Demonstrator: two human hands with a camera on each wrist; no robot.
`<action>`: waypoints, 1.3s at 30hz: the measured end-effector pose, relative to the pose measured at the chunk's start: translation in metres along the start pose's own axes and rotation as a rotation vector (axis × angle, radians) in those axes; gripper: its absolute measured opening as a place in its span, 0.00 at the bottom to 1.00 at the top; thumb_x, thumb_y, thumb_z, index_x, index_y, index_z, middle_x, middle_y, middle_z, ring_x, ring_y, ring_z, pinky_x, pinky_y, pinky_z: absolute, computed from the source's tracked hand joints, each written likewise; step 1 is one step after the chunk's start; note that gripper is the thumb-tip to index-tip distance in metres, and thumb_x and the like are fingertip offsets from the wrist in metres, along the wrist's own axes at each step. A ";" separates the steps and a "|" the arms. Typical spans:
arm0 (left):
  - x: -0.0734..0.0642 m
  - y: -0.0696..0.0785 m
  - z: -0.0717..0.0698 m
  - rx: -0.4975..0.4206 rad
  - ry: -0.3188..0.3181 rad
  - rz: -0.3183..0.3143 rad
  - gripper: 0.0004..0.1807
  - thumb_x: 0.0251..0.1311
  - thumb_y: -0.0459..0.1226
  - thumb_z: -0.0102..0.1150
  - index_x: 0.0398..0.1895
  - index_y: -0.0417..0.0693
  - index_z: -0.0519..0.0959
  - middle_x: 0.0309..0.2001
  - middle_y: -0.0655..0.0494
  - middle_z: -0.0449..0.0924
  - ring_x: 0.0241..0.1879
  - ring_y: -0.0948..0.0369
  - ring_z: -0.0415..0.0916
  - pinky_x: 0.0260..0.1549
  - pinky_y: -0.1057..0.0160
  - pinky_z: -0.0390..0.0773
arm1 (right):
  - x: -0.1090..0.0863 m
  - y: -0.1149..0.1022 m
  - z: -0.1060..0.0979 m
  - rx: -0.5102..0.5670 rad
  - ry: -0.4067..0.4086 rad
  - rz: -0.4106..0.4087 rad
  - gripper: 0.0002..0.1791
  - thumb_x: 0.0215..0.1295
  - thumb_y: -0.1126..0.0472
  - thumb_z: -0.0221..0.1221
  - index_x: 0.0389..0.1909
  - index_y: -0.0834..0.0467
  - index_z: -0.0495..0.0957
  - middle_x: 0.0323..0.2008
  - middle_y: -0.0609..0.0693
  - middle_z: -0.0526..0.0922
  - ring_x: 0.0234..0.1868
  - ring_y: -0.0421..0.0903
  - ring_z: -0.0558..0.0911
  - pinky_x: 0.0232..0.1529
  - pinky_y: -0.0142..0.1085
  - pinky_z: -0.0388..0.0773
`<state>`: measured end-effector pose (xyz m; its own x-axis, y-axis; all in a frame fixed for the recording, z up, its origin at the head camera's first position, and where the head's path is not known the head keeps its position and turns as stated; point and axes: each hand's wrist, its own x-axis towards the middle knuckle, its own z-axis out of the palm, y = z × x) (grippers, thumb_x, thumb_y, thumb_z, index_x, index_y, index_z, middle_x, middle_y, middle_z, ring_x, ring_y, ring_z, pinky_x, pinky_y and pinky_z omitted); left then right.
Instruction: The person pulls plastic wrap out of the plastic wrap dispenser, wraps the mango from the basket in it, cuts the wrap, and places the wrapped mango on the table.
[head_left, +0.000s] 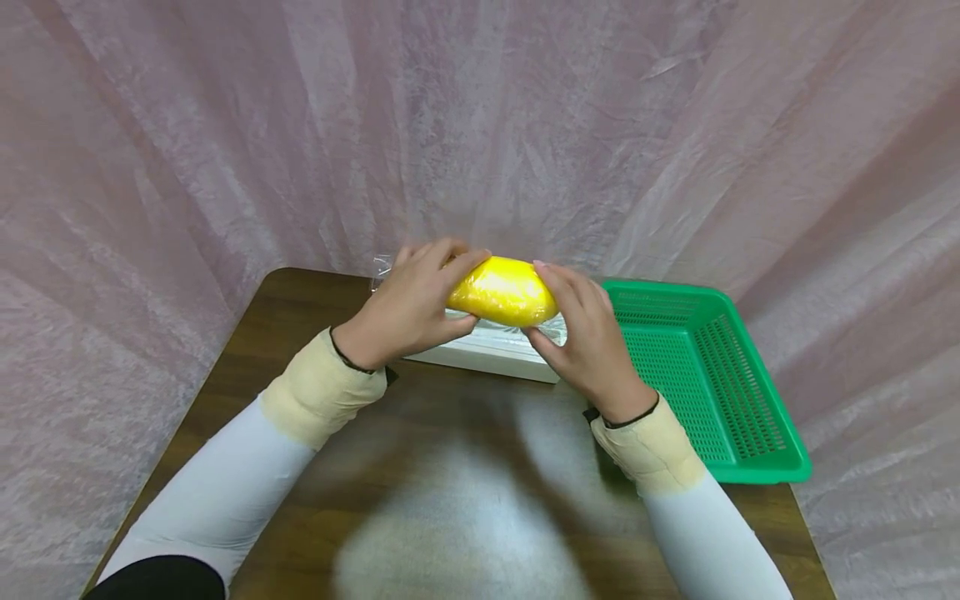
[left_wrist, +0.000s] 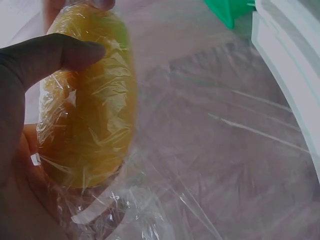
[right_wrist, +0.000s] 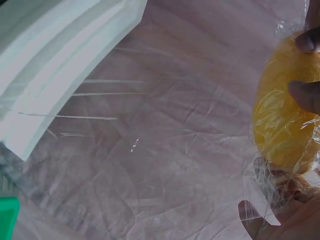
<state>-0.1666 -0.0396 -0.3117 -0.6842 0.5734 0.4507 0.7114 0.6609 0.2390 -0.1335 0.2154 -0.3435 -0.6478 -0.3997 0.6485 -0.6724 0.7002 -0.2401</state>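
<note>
A yellow fruit [head_left: 504, 292] is held up between the left hand [head_left: 418, 302] and the right hand [head_left: 588, 337], above the white box [head_left: 480, 358] near the far side of the table [head_left: 465, 500]. Both hands have it gripped, one at each end: in the head view the fingers bend over its upper side and the thumbs stay lower, on the side nearer the person. Clear film [left_wrist: 215, 150] covers the fruit, gathers loosely at its end in the left wrist view, and spreads as a sheet toward the box. The step in hand looks like wrapping, with the fruit being rolled in film drawn from the box; the next move probably calls for keeping that sheet taut, then tearing it off along the box edge. The fruit's long axis runs sideways from hand to hand, nearly level, its right end tipped slightly toward the person; which end is the stem cannot be told. A green basket [head_left: 738, 383] stands to the right.
</note>
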 end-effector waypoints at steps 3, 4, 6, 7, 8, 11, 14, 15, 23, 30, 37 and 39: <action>-0.010 0.005 0.001 0.001 -0.001 0.007 0.39 0.51 0.44 0.73 0.68 0.49 0.72 0.56 0.46 0.76 0.56 0.50 0.75 0.55 0.43 0.67 | -0.009 -0.006 0.000 0.003 -0.007 0.002 0.45 0.54 0.61 0.75 0.72 0.58 0.66 0.65 0.59 0.75 0.64 0.58 0.75 0.64 0.59 0.67; -0.013 0.006 0.002 0.003 0.000 0.009 0.39 0.51 0.44 0.74 0.68 0.48 0.72 0.56 0.45 0.76 0.56 0.50 0.75 0.56 0.43 0.68 | -0.012 -0.009 0.001 0.002 -0.004 0.000 0.44 0.54 0.61 0.75 0.72 0.58 0.66 0.64 0.59 0.75 0.63 0.58 0.76 0.64 0.59 0.68; -0.020 0.009 0.003 0.004 0.004 0.014 0.39 0.49 0.43 0.75 0.67 0.47 0.72 0.55 0.46 0.76 0.56 0.49 0.76 0.56 0.42 0.69 | -0.019 -0.013 0.002 0.005 -0.003 -0.004 0.44 0.53 0.61 0.75 0.72 0.58 0.67 0.64 0.60 0.75 0.63 0.58 0.76 0.64 0.59 0.68; -0.024 0.010 0.004 -0.001 0.005 0.015 0.39 0.49 0.43 0.75 0.66 0.47 0.73 0.55 0.46 0.76 0.55 0.49 0.76 0.57 0.42 0.69 | -0.022 -0.014 0.003 0.009 -0.004 -0.004 0.44 0.53 0.61 0.75 0.71 0.58 0.67 0.64 0.60 0.75 0.63 0.58 0.75 0.64 0.58 0.68; -0.028 0.012 0.005 -0.002 0.006 0.016 0.39 0.48 0.43 0.76 0.66 0.47 0.73 0.55 0.46 0.76 0.55 0.50 0.76 0.57 0.42 0.70 | -0.026 -0.016 0.004 0.012 -0.006 -0.005 0.45 0.52 0.62 0.75 0.71 0.58 0.67 0.63 0.60 0.75 0.63 0.58 0.75 0.64 0.58 0.68; -0.039 0.017 0.008 -0.011 0.010 0.019 0.38 0.46 0.42 0.76 0.64 0.46 0.74 0.54 0.46 0.76 0.54 0.50 0.76 0.58 0.43 0.71 | -0.037 -0.021 0.006 0.040 -0.024 0.005 0.45 0.52 0.64 0.74 0.72 0.58 0.66 0.64 0.60 0.74 0.63 0.58 0.74 0.64 0.58 0.68; -0.049 0.022 0.011 -0.011 0.014 0.030 0.39 0.45 0.41 0.77 0.64 0.46 0.74 0.54 0.46 0.76 0.53 0.50 0.76 0.56 0.43 0.72 | -0.049 -0.026 0.006 0.073 -0.040 0.016 0.45 0.52 0.65 0.74 0.72 0.58 0.66 0.65 0.61 0.73 0.64 0.59 0.73 0.64 0.58 0.67; -0.052 0.024 0.013 -0.010 0.013 0.033 0.38 0.45 0.41 0.77 0.64 0.46 0.74 0.54 0.46 0.76 0.53 0.50 0.76 0.56 0.44 0.72 | -0.052 -0.028 0.007 0.084 -0.043 0.020 0.45 0.52 0.65 0.74 0.72 0.58 0.66 0.65 0.61 0.73 0.64 0.59 0.73 0.64 0.58 0.67; -0.073 0.034 0.026 -0.007 -0.016 0.045 0.43 0.43 0.43 0.81 0.65 0.48 0.72 0.55 0.47 0.75 0.55 0.50 0.74 0.57 0.45 0.73 | -0.078 -0.035 0.012 0.132 -0.077 0.065 0.46 0.50 0.63 0.75 0.71 0.59 0.66 0.65 0.60 0.72 0.65 0.57 0.72 0.66 0.58 0.66; -0.090 0.039 0.037 -0.031 -0.067 0.024 0.44 0.42 0.44 0.82 0.66 0.49 0.71 0.55 0.50 0.76 0.55 0.52 0.75 0.55 0.47 0.74 | -0.100 -0.039 0.021 0.175 -0.108 0.089 0.47 0.50 0.63 0.77 0.72 0.58 0.66 0.66 0.58 0.72 0.65 0.56 0.72 0.66 0.56 0.67; -0.107 0.043 0.048 -0.059 -0.112 -0.003 0.46 0.42 0.50 0.82 0.66 0.49 0.72 0.56 0.51 0.76 0.55 0.53 0.75 0.55 0.47 0.73 | -0.121 -0.041 0.033 0.178 -0.130 0.092 0.50 0.46 0.65 0.78 0.72 0.58 0.67 0.65 0.58 0.73 0.63 0.56 0.74 0.63 0.58 0.69; -0.111 0.044 0.051 -0.071 -0.132 -0.020 0.46 0.43 0.52 0.82 0.67 0.49 0.72 0.55 0.51 0.76 0.54 0.53 0.75 0.55 0.47 0.73 | -0.126 -0.041 0.037 0.172 -0.133 0.094 0.50 0.45 0.66 0.79 0.72 0.58 0.67 0.65 0.57 0.73 0.62 0.55 0.74 0.62 0.58 0.69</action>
<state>-0.0674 -0.0491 -0.3954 -0.7100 0.6223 0.3296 0.7039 0.6396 0.3089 -0.0375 0.2152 -0.4422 -0.7441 -0.4201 0.5195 -0.6509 0.6312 -0.4219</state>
